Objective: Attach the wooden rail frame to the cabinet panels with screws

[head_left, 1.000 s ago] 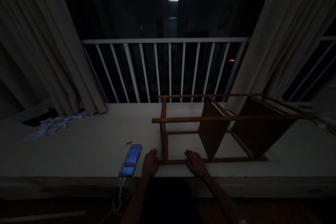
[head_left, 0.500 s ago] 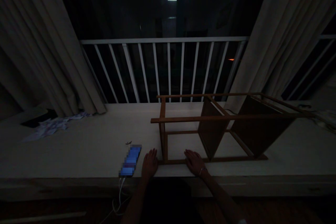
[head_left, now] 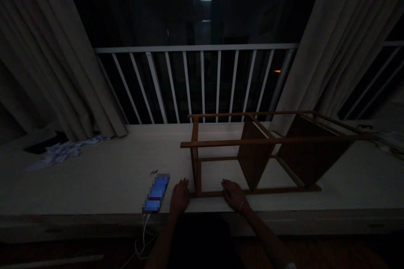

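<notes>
One reddish-brown wooden shelf frame (head_left: 256, 155), lying on its side on the pale, flat window ledge (head_left: 126, 168), right of centre. Left hand (head_left: 179, 196): just beside the frame's near left corner, fingers extended, close together. Right hand (head_left: 234, 195): laid across the lower front rail, fingers straight, uncurled. One dark-edged rectangular phone (head_left: 156, 195), blue screen lit, beside the left hand; white cable (head_left: 144, 235) below.

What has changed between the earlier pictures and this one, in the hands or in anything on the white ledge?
Nothing visibly moved beyond a slight shift of the whole view; nothing was taken hold of or let go. The left hand stays by the left end of the wooden frame, the right hand over its near lower rail. The phone stays on the ledge.
</notes>
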`<action>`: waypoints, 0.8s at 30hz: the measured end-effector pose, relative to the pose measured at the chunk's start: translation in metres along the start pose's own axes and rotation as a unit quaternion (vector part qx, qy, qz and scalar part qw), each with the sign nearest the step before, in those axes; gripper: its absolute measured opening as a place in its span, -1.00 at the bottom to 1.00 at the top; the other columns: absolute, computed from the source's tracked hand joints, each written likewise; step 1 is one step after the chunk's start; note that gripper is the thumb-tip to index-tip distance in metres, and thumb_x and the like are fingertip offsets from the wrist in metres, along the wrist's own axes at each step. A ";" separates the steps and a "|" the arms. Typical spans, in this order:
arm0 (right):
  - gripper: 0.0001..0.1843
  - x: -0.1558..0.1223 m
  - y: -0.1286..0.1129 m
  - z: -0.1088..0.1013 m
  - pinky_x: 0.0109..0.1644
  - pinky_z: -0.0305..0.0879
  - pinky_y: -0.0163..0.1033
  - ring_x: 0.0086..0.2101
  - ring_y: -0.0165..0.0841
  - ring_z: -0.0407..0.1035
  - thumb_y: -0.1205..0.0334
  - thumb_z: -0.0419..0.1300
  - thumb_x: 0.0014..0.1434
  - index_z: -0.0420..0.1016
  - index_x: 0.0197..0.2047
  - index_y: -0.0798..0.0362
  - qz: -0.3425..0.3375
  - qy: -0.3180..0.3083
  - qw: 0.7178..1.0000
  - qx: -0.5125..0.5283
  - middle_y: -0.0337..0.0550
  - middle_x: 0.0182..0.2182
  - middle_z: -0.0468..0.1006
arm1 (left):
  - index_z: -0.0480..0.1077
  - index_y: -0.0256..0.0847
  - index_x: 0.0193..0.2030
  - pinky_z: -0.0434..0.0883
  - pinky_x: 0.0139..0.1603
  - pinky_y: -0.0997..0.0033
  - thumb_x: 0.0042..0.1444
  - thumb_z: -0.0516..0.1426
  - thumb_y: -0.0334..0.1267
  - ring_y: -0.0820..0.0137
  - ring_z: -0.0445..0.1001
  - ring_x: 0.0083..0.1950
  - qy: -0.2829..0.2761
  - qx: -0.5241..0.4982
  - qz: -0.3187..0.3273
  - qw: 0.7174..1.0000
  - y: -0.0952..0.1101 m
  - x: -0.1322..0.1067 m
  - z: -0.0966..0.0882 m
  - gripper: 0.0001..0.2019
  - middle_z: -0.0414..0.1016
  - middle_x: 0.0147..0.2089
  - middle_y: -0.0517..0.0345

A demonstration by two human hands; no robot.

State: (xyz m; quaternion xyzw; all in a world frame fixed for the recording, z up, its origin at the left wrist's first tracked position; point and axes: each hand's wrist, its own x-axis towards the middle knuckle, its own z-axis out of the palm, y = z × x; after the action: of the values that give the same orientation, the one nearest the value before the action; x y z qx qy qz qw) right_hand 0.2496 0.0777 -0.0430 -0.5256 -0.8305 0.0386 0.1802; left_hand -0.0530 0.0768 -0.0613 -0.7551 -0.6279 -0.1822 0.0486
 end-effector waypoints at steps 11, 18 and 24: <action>-0.52 -0.001 0.002 0.005 0.14 -0.10 -0.04 0.09 -0.31 0.06 0.15 -0.21 0.17 0.12 0.15 -0.01 -0.003 0.009 1.000 -0.006 -0.14 0.11 0.20 | 0.03 -0.19 0.19 -0.05 0.20 0.13 0.13 -0.17 -0.30 0.30 -0.04 0.25 0.001 0.000 0.002 1.000 0.002 -0.001 -0.003 -0.55 0.02 0.24 0.06; -0.53 0.000 0.000 -0.001 0.13 -0.09 -0.05 0.09 -0.31 0.07 0.14 -0.19 0.16 0.13 0.14 -0.02 -0.003 0.004 1.000 0.002 -0.12 0.10 0.21 | 0.04 -0.19 0.19 -0.04 0.20 0.12 0.12 -0.16 -0.29 0.30 -0.04 0.25 -0.002 -0.007 -0.003 1.000 0.001 0.000 -0.002 -0.55 0.03 0.24 0.06; -0.52 0.000 -0.001 -0.001 0.13 -0.10 -0.05 0.10 -0.31 0.06 0.14 -0.20 0.16 0.13 0.14 -0.03 0.003 0.000 1.000 0.003 -0.13 0.10 0.21 | 0.03 -0.17 0.19 -0.06 0.21 0.13 0.13 -0.17 -0.28 0.30 -0.05 0.26 -0.004 -0.017 -0.006 1.000 -0.001 0.000 0.001 -0.55 0.01 0.25 0.07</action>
State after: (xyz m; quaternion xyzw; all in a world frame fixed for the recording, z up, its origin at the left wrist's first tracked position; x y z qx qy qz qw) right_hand 0.2488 0.0767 -0.0415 -0.5278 -0.8286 0.0418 0.1819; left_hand -0.0536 0.0767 -0.0622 -0.7528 -0.6294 -0.1901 0.0322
